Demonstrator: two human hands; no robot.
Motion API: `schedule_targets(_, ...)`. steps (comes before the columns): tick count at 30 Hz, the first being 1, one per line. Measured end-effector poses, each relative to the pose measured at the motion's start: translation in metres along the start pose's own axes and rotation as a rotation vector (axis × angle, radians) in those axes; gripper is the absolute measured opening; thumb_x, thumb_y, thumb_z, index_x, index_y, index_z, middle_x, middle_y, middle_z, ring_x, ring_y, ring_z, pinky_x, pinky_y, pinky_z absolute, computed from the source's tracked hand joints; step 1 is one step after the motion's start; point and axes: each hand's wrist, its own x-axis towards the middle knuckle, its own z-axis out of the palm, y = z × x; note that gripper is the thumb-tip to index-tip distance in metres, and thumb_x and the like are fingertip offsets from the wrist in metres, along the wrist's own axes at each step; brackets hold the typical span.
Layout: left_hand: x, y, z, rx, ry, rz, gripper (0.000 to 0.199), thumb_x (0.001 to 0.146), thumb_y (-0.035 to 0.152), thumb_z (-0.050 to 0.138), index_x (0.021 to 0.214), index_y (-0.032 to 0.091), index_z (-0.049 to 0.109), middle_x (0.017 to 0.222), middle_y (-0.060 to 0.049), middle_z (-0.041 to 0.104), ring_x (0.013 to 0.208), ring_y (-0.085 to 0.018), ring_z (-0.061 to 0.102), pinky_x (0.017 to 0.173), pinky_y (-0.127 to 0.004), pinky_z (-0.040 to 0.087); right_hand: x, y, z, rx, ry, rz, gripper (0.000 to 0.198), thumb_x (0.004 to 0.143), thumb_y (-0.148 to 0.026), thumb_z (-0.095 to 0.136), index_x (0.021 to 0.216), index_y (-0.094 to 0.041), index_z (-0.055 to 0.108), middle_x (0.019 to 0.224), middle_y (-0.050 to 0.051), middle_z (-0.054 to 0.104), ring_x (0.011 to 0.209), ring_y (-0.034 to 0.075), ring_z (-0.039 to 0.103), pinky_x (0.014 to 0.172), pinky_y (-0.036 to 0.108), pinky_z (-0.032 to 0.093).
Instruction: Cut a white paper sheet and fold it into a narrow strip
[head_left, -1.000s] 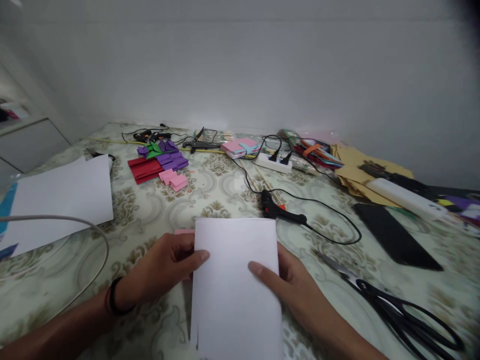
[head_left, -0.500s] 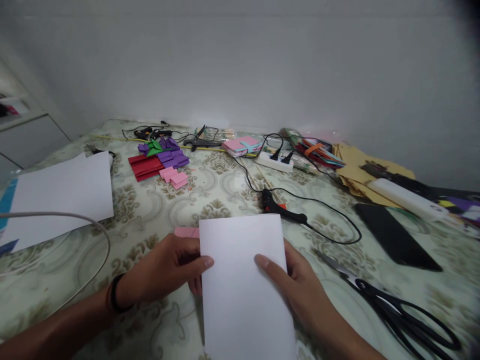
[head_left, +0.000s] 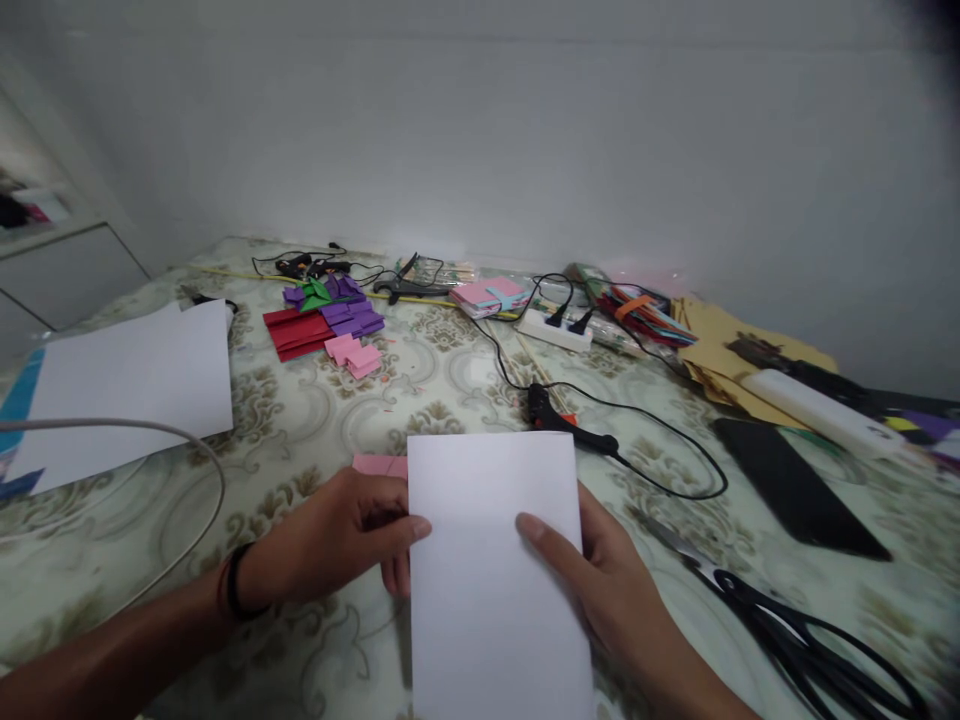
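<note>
Left hand (head_left: 337,535): clamped on the left edge of the white paper (head_left: 491,585), thumb in front, remaining fingers partly hidden; pink paper (head_left: 380,465), partly covered, shows just beyond this grip, whether held cannot be told. White paper: between the two grips, lower end cut off. Right hand (head_left: 611,560): clamped on the right edge, fingers largely hidden. Scissors (head_left: 750,605): right of this grip, handles partly cut off.
</note>
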Motion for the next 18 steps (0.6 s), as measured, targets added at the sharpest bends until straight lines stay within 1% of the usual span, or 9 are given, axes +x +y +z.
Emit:
schedule_targets(5, -0.0004, 0.0011, 0.0001, 0.005, 0.011, -0.008, 0.034, 0.094, 0.046, 0.063, 0.076, 0.018, 0.061, 0.065, -0.001, 0.076, 0.057, -0.015, 0.071, 0.057, -0.023, 0.053, -0.0015, -0.0027, -0.0008, -0.013, -0.026, -0.008, 0.059, 0.082, -0.062, 0.076, 0.121, -0.022, 0.06, 0.106, 0.01, 0.075, 0.089, 0.028, 0.071, 0.066, 0.035, 0.058)
schedule_targets(10, -0.001, -0.0003, -0.0006, -0.01, 0.014, 0.005, 0.033, 0.095, 0.045, 0.063, 0.075, 0.018, 0.061, 0.065, -0.001, 0.076, 0.055, -0.014, 0.069, 0.056, -0.023, 0.053, -0.0024, -0.0048, -0.0016, -0.041, -0.029, -0.02, 0.058, 0.083, -0.062, 0.075, 0.123, -0.023, 0.06, 0.109, 0.01, 0.074, 0.094, 0.029, 0.07, 0.069, 0.035, 0.058)
schedule_targets(18, -0.001, 0.0002, -0.001, 0.007, 0.001, 0.006, 0.034, 0.096, 0.045, 0.061, 0.075, 0.018, 0.061, 0.063, -0.001, 0.075, 0.055, -0.014, 0.069, 0.055, -0.022, 0.053, -0.0033, -0.0059, -0.0022, -0.081, -0.033, -0.017, 0.059, 0.084, -0.063, 0.074, 0.124, -0.022, 0.06, 0.106, 0.009, 0.073, 0.091, 0.027, 0.069, 0.066, 0.032, 0.057)
